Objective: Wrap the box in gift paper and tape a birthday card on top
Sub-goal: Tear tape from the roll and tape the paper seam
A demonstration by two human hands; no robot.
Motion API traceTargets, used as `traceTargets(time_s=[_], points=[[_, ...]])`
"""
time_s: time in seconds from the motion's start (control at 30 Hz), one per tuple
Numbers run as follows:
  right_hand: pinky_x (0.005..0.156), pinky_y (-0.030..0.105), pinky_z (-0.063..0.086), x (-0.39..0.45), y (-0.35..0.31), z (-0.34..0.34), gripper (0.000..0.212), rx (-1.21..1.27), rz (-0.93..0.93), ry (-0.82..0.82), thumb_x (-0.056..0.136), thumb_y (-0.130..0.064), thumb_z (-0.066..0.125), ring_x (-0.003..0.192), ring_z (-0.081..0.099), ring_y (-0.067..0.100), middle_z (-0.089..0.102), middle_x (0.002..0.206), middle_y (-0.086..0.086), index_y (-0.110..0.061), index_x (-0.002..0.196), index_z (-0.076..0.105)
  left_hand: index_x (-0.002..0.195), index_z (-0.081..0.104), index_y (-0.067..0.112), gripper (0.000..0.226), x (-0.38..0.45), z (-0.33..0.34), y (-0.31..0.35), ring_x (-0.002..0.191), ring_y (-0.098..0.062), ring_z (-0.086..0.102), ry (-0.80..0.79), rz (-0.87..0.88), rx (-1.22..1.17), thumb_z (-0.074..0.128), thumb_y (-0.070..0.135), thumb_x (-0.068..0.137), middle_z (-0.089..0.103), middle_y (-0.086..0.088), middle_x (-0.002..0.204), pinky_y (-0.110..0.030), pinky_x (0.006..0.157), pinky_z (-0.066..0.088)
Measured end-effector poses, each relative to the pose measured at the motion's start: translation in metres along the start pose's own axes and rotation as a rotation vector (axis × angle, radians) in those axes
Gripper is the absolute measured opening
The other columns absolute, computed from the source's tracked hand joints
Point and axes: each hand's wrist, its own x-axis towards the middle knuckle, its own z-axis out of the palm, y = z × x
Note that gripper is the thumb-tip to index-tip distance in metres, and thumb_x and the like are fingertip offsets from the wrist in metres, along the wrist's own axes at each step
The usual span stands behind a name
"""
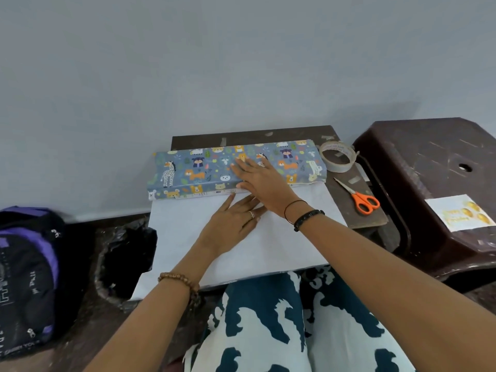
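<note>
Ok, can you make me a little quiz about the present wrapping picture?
1. True or false: the scissors have orange handles.
2. Which hand presses flat on the animal-print paper?
3. Where is the card: A on the stool, B on the bag, C under the tape?

Key: 1 true. 2 the right hand; the left hand lies on the white side. 3 A.
</note>
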Motion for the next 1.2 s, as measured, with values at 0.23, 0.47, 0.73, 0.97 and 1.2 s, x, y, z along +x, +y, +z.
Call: traceTargets(time_s=[0.23,0.47,0.73,0.97,1.2], points=[[0.116,0.044,0.013,0.005,0.002,-0.001,0.054,-0.057,-0.003,-0.048,0.101,-0.03,0.032,0.145,0.012,0.019,0.011,0.157,-0.001,-0.021,0.149,0.01,0.134,0.05,0.02,0.049,-0.003,0.003,-0.001,0.132,-0.017,0.042,0.017,0.021,-0.002,0.021,0.029,0.096,0.049,0.0,0.14,-0.041,0.112,0.015],[0.117,0.039,0.01,-0.002,0.002,0.004,0.05,0.329,0.068,0.159,0.095,-0.029,0.049,0.134,0.039,0.021,0.04,0.147,0.002,-0.019,0.143,0.035,0.106,0.06,0.005,0.022,-0.002,-0.025,0.002,0.101,-0.023,0.053,0.572,-0.515,-0.279,0.049,0.0,0.088,0.059,-0.01,0.108,-0.018,0.083,0.035],[0.088,0.014,0.034,-0.001,0.012,-0.009,0.064,0.849,0.177,0.143,0.08,-0.01,0.071,0.121,0.047,0.023,0.036,0.148,0.004,-0.007,0.137,0.043,0.136,0.043,0.005,0.045,0.038,-0.065,-0.014,0.117,-0.031,0.051,0.012,-0.397,0.053,0.05,0.008,0.092,0.054,-0.013,0.13,-0.037,0.09,0.043],[0.092,0.035,0.049,-0.038,0.053,-0.012,0.039,1.073,0.452,0.384,0.086,0.008,0.041,0.103,0.059,0.022,0.062,0.117,0.013,-0.005,0.119,0.057,0.113,0.059,0.006,0.024,0.061,-0.077,-0.005,0.101,-0.028,0.06,-0.171,-0.451,0.28,0.052,0.008,0.09,0.063,-0.013,0.107,-0.032,0.08,0.047],[0.076,0.03,0.047,-0.061,0.104,-0.003,0.029,0.519,0.876,0.415,0.089,-0.001,0.042,0.099,0.057,0.022,0.062,0.11,0.009,-0.007,0.111,0.061,0.106,0.06,0.009,0.021,0.06,-0.073,-0.008,0.095,-0.025,0.063,-0.202,-0.425,0.349,0.049,0.006,0.088,0.066,-0.01,0.101,-0.029,0.075,0.048]])
